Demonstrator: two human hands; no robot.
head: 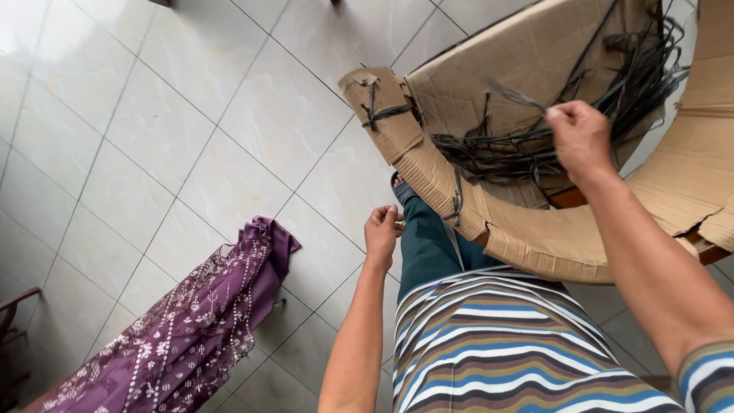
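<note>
My right hand [579, 139] is raised over a curved cardboard piece [535, 241], its fingers pinched shut on a thin dark strip [516, 97] drawn from a tangle of dark strips [612, 99] lying on the cardboard. My left hand [382, 233] hangs lower, beside my knee, fingers curled shut; whether it holds anything is hard to see. Dark ties [378, 113] bind the cardboard's rolled end, and another tie [456, 203] wraps its rim.
A purple embroidered cloth [191, 321] lies on the white tiled floor [153, 138] at lower left. My teal trouser leg [424, 245] and striped shirt [497, 344] fill the lower middle. A wooden edge [707, 252] shows under the cardboard at right.
</note>
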